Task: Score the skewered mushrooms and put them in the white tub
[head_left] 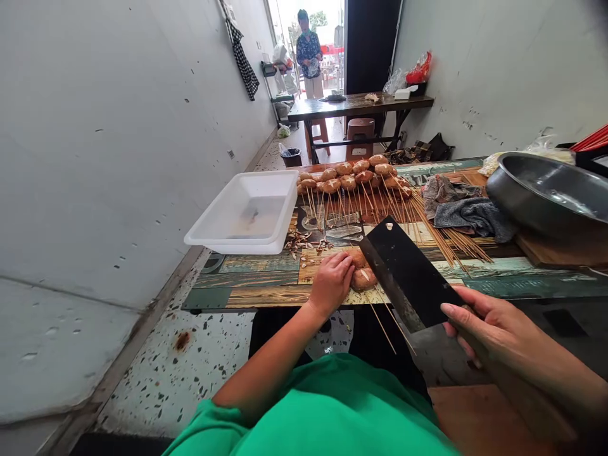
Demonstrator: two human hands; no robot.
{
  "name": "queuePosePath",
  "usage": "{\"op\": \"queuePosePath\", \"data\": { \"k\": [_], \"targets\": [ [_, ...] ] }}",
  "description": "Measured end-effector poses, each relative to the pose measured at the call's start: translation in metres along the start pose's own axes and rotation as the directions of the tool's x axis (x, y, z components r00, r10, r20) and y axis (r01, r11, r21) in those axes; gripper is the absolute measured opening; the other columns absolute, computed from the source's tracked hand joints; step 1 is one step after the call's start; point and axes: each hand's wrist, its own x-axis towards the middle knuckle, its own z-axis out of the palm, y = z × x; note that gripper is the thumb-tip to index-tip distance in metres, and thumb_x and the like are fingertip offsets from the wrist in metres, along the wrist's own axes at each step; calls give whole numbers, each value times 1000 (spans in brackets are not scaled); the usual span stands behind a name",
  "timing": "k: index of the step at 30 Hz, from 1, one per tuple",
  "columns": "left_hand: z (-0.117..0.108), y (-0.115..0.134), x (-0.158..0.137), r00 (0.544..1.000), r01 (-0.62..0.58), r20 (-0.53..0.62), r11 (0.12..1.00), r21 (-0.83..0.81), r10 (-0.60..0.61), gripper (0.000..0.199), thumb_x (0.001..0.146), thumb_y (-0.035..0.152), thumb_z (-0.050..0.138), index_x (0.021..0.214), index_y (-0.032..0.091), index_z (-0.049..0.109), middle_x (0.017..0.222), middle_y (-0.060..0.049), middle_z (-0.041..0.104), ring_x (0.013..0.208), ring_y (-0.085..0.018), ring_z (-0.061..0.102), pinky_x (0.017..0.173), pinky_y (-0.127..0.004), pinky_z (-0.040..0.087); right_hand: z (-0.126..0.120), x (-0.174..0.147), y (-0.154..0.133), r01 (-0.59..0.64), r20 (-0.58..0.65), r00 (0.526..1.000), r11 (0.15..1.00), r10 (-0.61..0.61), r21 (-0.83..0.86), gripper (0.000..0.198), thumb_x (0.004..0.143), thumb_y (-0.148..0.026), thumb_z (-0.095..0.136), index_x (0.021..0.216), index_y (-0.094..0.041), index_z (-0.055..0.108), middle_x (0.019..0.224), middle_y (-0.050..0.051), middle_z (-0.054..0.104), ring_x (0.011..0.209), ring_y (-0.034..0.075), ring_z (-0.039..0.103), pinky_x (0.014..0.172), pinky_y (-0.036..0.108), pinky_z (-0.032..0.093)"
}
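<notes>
Left hand: the left hand [332,282] presses down on skewered mushrooms [363,277] at the near table [266,278] edge.
Right hand: the right hand [494,339] grips a cleaver [408,275], blade tilted above the mushrooms.
Far: finished skewers [354,174] in a row; white tray [247,215] to the left.

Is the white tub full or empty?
Nearly empty: the white tub shows its bare bottom, with only a small dark bit lying inside.
</notes>
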Motion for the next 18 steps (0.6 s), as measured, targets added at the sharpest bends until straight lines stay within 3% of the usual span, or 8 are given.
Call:
{"op": "queuePosePath", "data": {
  "k": [4,9,14,18],
  "targets": [
    [-1,-1,-2,1000,-8,7,1000,9,8,24,101,19,52,118,17,69,124,-12,71,120,-25,65,110,-44,52,-2,7,-9,66,62,996,994,-61,-84,59,76,-79,66,82,-21,53,66,-2,60,48,12,54,42,23,42],
    [3,-2,-3,1000,-7,15,999,39,7,24,101,19,52,118,18,69,126,-12,70,121,-25,65,110,-45,53,-3,11,-10,12,81,997,995,-5,-94,50,86,-71,62,89,-22,51,69,-3,61,52,10,54,45,21,41],
    [5,-4,-4,999,-43,-9,998,56,44,25,103,20,49,119,16,69,125,-13,70,120,-24,65,109,-44,53,-4,10,-11,-40,104,994,998,45,-53,50,87,-71,61,95,-22,51,70,-4,62,51,10,52,46,22,42],
    [7,-6,-5,990,-105,-83,992,76,111,25,104,20,47,117,16,68,121,-12,72,115,-24,67,104,-44,57,-6,12,-12,-64,110,991,995,72,-71,58,79,-74,69,95,-22,50,70,-3,63,53,11,52,47,23,44]
  ]
}}
